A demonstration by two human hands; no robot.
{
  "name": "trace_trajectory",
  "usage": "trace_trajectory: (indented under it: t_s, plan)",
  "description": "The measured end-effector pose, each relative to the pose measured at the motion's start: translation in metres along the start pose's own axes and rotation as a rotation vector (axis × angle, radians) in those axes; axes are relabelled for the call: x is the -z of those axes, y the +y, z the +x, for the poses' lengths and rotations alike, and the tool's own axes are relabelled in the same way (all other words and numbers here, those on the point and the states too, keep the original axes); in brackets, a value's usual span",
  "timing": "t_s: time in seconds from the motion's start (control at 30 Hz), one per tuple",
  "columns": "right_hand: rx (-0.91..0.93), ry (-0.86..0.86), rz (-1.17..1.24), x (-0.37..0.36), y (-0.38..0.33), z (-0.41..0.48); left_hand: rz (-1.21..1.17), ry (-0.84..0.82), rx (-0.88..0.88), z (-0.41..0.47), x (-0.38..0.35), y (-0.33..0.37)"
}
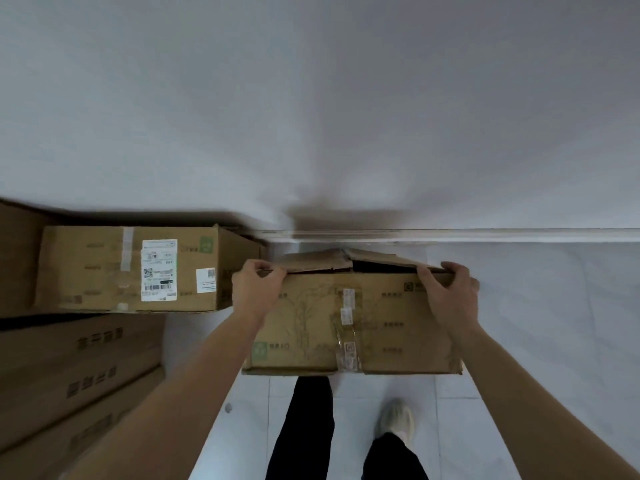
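Between the left grip [258, 284] and the right grip [450, 292], a brown box [311, 327] is held up over the floor [519, 306]. Its far top edge is gripped near both corners, with fingers curled over it. Just past the grips, the top flaps [322, 261] are bent and partly open. Left of the left grip, a box with white labels [104, 271] is seen. Lower, left of that grip, long boxes [69, 368] are stacked.

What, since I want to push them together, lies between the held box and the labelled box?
Head view: only the left hand, gripping the held box's corner, and a strip of pale floor; the labelled box stands close.
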State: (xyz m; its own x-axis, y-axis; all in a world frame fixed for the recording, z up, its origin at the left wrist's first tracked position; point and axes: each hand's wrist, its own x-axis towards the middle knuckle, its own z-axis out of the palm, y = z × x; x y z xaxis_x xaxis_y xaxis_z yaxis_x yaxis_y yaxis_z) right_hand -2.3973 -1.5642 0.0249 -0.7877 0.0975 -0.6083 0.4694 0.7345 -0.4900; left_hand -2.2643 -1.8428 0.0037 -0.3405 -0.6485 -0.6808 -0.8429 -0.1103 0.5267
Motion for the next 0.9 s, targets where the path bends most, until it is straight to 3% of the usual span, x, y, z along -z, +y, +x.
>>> trace_trajectory:
  t_s: [0.13,0.2,0.3,0.4,0.47,0.67,0.83,0.9]
  plan:
    - [0.031,-0.068,0.107,-0.025,-0.005,0.031,-0.025,0.107,-0.105,0.033,0.006,0.011]
    - [-0.026,-0.134,0.091,-0.039,0.001,0.038,0.082,0.141,-0.179,0.038,0.006,0.003]
    - [-0.194,-0.266,0.030,-0.057,0.019,0.036,0.292,0.003,-0.123,0.036,0.001,-0.022]
    - [-0.302,-0.393,0.201,-0.072,0.039,0.021,0.445,-0.177,-0.045,0.028,-0.006,-0.049]
    - [-0.318,-0.391,0.251,-0.077,0.054,0.015,0.468,-0.187,-0.068,0.026,-0.009,-0.062]
    - [-0.164,-0.343,0.190,-0.061,0.047,-0.001,0.513,-0.099,-0.150,0.012,-0.015,-0.051]
    - [0.036,-0.207,0.140,-0.005,-0.008,-0.037,0.485,-0.049,-0.419,-0.048,-0.002,0.030]
    - [0.137,-0.121,0.186,0.036,-0.039,-0.058,0.491,-0.003,-0.601,-0.084,0.010,0.084]
